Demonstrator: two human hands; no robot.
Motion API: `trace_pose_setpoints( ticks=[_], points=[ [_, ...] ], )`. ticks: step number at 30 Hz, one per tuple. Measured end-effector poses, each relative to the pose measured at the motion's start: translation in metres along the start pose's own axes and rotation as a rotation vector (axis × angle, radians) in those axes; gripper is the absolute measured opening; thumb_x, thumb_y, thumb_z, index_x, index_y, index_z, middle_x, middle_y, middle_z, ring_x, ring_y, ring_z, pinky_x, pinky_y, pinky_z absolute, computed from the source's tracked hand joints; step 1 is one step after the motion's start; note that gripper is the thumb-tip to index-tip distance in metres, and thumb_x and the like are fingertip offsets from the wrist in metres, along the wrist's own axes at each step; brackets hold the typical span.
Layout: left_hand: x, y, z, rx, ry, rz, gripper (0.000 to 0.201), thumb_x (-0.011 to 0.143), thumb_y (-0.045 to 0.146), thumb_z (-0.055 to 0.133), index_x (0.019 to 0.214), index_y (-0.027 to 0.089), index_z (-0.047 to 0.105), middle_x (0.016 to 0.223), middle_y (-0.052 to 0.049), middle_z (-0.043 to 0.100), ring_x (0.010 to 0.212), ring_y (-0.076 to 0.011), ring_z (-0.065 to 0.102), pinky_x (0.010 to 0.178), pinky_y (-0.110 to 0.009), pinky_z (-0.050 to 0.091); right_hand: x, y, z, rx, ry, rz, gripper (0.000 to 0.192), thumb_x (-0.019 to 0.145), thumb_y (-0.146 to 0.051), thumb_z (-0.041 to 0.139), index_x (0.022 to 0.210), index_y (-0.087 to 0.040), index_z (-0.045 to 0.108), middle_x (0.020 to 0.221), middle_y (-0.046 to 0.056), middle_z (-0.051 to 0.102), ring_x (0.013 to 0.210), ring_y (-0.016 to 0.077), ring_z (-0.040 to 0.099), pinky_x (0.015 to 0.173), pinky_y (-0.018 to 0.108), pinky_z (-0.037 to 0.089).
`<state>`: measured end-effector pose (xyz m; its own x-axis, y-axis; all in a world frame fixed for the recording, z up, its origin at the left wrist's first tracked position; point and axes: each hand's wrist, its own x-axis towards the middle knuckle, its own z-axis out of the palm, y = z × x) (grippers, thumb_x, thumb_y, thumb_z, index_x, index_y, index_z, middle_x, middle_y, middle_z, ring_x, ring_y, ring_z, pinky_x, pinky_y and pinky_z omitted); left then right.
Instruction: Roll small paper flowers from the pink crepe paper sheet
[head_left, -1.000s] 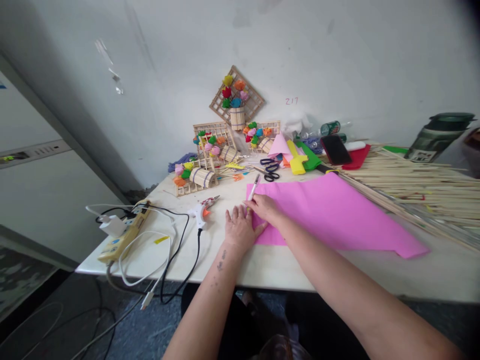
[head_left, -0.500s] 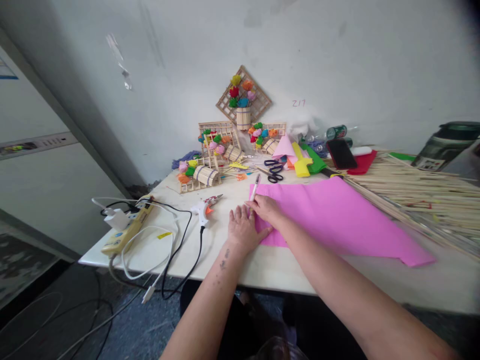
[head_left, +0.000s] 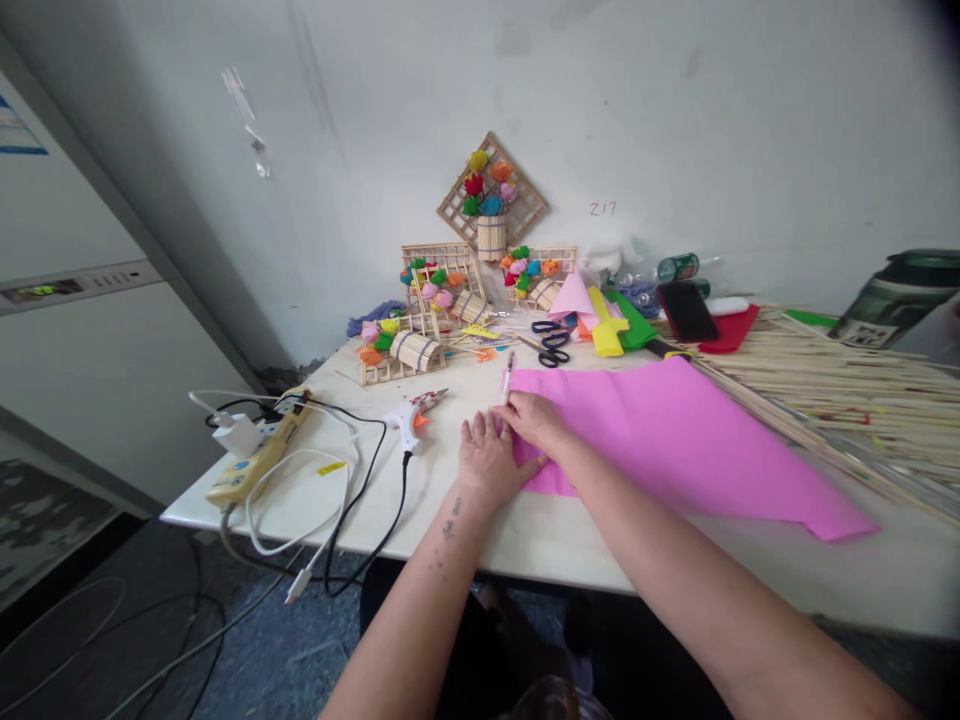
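Observation:
A large sheet of pink paper (head_left: 645, 440) lies on the white table (head_left: 442, 510), its left edge under my hands. My left hand (head_left: 491, 455) is spread flat across that edge, partly on the paper and partly on the tabletop. My right hand (head_left: 531, 415) grips a slim white pen (head_left: 508, 375), held nearly upright at the left edge of the sheet. The pen's tip is hidden behind my fingers. Just beyond the paper rest dark-handled scissors (head_left: 553, 345).
Left stand a white glue gun (head_left: 406, 420) with its cord and a power strip (head_left: 259, 455). Behind are stick lattices with paper flowers (head_left: 405, 350) and yellow paper (head_left: 607, 325). On the right lie a phone (head_left: 686, 312), many thin sticks (head_left: 817, 375) and a dark bottle (head_left: 892, 300).
The pen tilts slightly more upright in my right hand. My left hand stays pressed flat on the paper's edge. The whole view has shifted a little.

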<state>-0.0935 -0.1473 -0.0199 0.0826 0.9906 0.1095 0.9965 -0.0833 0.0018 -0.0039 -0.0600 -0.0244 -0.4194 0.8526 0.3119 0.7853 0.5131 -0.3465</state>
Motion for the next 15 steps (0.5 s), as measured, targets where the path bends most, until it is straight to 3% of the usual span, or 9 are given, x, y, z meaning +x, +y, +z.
trace_pose_setpoints(
  ticks=[8,15],
  points=[
    [-0.0001,0.0002,0.0001,0.008,0.006,0.004,0.086,0.074,0.070,0.018,0.131,0.007,0.033,0.137,-0.018,0.030,0.127,-0.0327,0.021,0.103,-0.049,0.013,-0.0004,0.0014,-0.0009,0.023,0.005,-0.009,0.036,0.081,-0.048,0.040,0.077,-0.018,0.059,0.074,0.005,0.065,0.067,0.0141,0.056,0.055,0.022,0.031],
    [-0.0003,-0.0007,0.0008,-0.003,0.011,0.001,0.086,0.074,0.071,0.015,0.133,0.010,0.030,0.138,-0.018,0.029,0.127,-0.0326,0.021,0.102,-0.050,0.013,0.0023,0.0077,0.0024,0.179,0.072,0.080,0.035,0.081,-0.047,0.041,0.082,-0.018,0.061,0.077,0.005,0.066,0.068,0.0134,0.058,0.055,0.020,0.033]
  ],
)
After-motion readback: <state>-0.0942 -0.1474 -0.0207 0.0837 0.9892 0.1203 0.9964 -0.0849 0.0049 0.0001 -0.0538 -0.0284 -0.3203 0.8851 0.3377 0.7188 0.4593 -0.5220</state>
